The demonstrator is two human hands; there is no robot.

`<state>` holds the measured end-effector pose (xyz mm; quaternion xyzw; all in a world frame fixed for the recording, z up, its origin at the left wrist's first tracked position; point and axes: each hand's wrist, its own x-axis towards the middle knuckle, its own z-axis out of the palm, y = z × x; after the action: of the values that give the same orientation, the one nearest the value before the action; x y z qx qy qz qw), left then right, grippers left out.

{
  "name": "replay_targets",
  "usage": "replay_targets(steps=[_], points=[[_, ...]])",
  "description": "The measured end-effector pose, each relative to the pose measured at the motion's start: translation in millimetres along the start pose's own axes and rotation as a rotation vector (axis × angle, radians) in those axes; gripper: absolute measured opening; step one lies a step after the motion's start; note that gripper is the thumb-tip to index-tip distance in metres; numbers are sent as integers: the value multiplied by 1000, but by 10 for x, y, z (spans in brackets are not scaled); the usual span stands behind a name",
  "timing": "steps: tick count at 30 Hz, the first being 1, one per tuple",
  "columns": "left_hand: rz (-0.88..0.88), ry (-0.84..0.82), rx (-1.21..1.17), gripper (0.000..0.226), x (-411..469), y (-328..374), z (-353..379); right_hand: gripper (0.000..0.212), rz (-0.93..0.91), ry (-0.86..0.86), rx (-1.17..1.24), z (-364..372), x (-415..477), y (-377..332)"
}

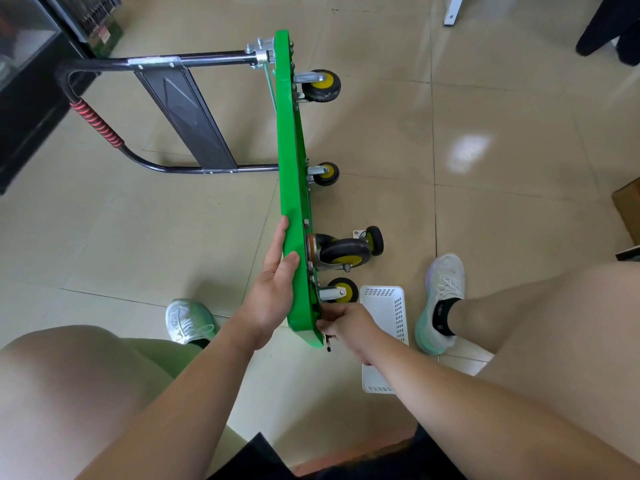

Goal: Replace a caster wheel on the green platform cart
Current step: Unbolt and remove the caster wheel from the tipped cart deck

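The green platform cart (292, 174) stands on its side edge on the tiled floor, its black handle (104, 133) lying to the left. Casters with yellow hubs stick out to the right: one at the far end (320, 85), one further along (325, 173), a large one (343, 253) and a small one (341, 291) near me. A loose caster (374, 240) lies on the floor behind the large one. My left hand (273, 289) rests flat against the deck's left face, thumb over the edge. My right hand (346, 323) grips a small metal tool at the near corner's underside; its tip is hidden.
A white perforated basket (384, 337) lies on the floor under my right forearm. My two feet in pale sneakers (188, 320) (440, 303) flank the cart. A dark cabinet (31, 81) stands at the far left, a cardboard box (628, 209) at the right edge.
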<state>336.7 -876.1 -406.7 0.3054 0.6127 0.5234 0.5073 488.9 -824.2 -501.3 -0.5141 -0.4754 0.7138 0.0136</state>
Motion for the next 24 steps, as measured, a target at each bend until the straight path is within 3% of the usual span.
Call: replay_targets(steps=[12, 19, 24], points=[[-16, 1, -8, 52, -26, 64, 41, 37, -50, 26, -94, -196, -261, -9], [15, 31, 19, 51, -24, 48, 48, 20, 35, -123, 63, -145, -671, -293], [15, 25, 17, 51, -30, 39, 32, 21, 45, -133, 122, -94, -739, -393]])
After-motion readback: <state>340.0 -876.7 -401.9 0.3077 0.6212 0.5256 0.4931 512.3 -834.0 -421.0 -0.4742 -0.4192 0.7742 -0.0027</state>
